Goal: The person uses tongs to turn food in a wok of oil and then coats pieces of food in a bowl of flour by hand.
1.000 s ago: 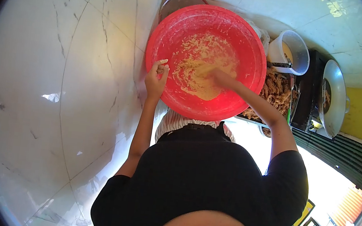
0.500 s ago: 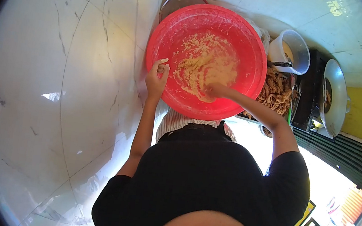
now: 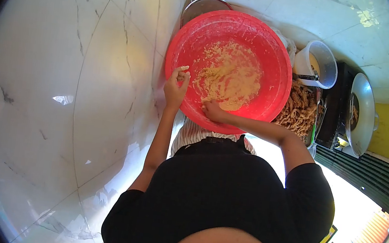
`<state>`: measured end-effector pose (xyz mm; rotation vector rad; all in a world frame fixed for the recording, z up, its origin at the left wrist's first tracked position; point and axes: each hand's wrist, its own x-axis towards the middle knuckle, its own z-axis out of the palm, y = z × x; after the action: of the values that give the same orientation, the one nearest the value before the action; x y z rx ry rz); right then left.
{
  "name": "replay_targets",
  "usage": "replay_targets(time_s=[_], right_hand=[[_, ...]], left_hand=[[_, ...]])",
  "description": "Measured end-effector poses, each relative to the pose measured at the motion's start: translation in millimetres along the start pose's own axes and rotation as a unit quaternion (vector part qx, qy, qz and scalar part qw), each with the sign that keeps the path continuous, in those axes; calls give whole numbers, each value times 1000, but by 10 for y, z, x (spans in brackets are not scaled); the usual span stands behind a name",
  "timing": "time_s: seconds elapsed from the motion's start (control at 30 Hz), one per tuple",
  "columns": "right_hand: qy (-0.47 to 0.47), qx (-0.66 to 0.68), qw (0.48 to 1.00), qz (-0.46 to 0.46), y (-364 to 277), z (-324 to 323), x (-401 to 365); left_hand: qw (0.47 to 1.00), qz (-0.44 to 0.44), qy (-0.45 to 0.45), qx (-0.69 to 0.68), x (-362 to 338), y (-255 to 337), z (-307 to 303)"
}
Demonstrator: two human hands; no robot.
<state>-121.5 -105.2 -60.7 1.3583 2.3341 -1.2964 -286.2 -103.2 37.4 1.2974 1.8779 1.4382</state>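
A wide red basin (image 3: 275,90) holds a crumbly, yellowish floury mix (image 3: 230,77) spread over its bottom. At the basin's left rim is my left hand (image 3: 177,85), raised, with its fingers bent and apart, pale mix on the fingertips and nothing held. My right hand (image 3: 213,110) is low inside the basin at the near edge of the mix, its fingers curled together; whatever they hold, if anything, is too small to make out.
To the right are a pile of brown fried pieces (image 3: 296,109), a white plastic bucket (image 3: 328,64) with a dark handle across it, and a large metal pan (image 3: 365,117) on a black stove (image 3: 336,104). A marbled wall (image 3: 112,88) stands at the left.
My right hand has moved left and toward the near side of the basin. My left hand keeps its place by the rim. The whole view has shifted slightly.
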Motion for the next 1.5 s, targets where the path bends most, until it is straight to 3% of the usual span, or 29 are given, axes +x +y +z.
replay_targets(time_s=[0.03, 0.13, 0.27, 0.33, 0.47, 0.53, 0.57, 0.63, 0.73, 0.83, 0.97, 1.03, 1.13, 1.37, 1.43, 1.47, 1.5], right_hand=[[27, 63, 996, -64, -78, -62, -27], [17, 140, 982, -125, -237, -283, -54], [-79, 133, 983, -99, -49, -396, 167], [-136, 464, 873, -60, -38, -517, 160], [-124, 448, 884, -59, 123, -861, 415], [-64, 548, 833, -37, 23, -1078, 424], [-64, 548, 833, -38, 59, -1115, 505], [33, 320, 943, -88, 127, -1163, 654], [90, 225, 964, -108, 167, -1128, 807], [89, 132, 983, -97, 151, -1188, 854], [71, 150, 985, -36, 41, -1245, 740], [167, 95, 969, -155, 88, -1228, 727], [124, 163, 974, -94, 166, -1240, 783], [134, 131, 973, -132, 588, -1079, 1055], [126, 307, 928, -171, 952, -863, 1390], [126, 307, 928, -172, 796, -964, 1216], [185, 118, 958, -187, 661, -1068, 1002]], left_hand=[[1000, -2, 1, -4, 2, 1, 1], [1000, 2, 5, 1, 0, -5, 1], [1000, 2, 4, -9, -3, -13, 1], [1000, 8, -1, 3, 0, -1, -18], [1000, 11, -3, -14, 3, -11, -8], [1000, 15, -1, -10, 4, -17, -8], [1000, 15, -1, -9, 7, -17, -10], [1000, 11, -5, -5, 7, -16, -15], [1000, 13, -4, -7, 0, -8, -14], [1000, 12, -9, -1, 5, 0, -22], [1000, 16, -7, -5, 5, -6, -16], [1000, 14, -6, -10, 2, -9, -17], [1000, 14, -9, -5, 4, -24, -17], [1000, 14, -15, -5, 11, -3, -23], [1000, 10, -10, -9, 6, -4, -18], [1000, 10, -10, -8, 8, -15, -16], [1000, 11, -12, -3, 9, -27, -15]])
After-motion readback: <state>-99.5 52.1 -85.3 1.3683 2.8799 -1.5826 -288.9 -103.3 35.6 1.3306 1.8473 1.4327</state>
